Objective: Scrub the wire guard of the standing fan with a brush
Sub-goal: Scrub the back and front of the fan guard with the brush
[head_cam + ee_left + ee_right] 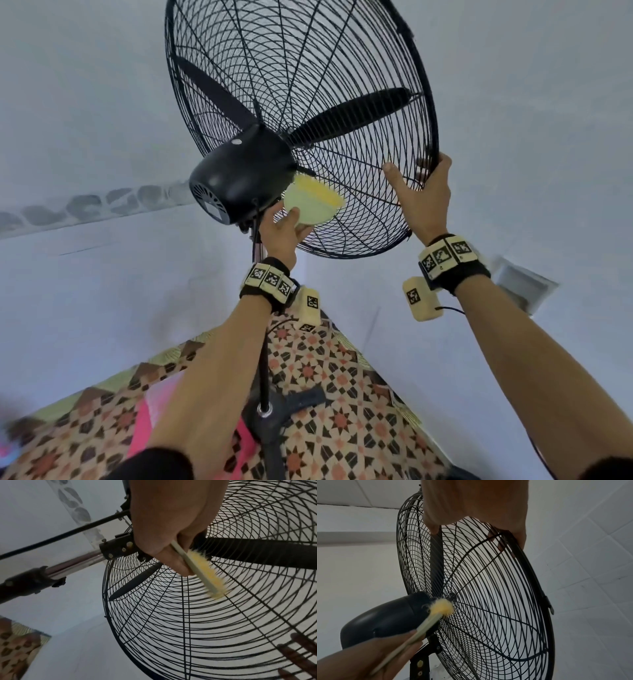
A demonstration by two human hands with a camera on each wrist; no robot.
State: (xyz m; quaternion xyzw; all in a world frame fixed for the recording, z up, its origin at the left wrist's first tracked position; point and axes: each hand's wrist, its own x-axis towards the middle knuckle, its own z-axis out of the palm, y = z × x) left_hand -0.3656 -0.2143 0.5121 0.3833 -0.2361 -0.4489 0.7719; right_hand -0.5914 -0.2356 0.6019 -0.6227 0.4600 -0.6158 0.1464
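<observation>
2 hands up: left hand [281, 234] grips blurred, seemingly yellow-bristled brush [313, 204]; right hand [423, 195] grasps wire guard [342, 85] rim.

Left hand [169, 524] grips pale brush [197, 569] by its handle, yellow bristles [207, 573] against black wire guard [188, 622], near the hub. Dark blades [257, 555] behind wires. Chrome pole [75, 565] at left. Other hand's fingers [295, 654] on guard, bottom right.

Head view looks up; both wrist views closely share the wire guard [188, 622].
</observation>
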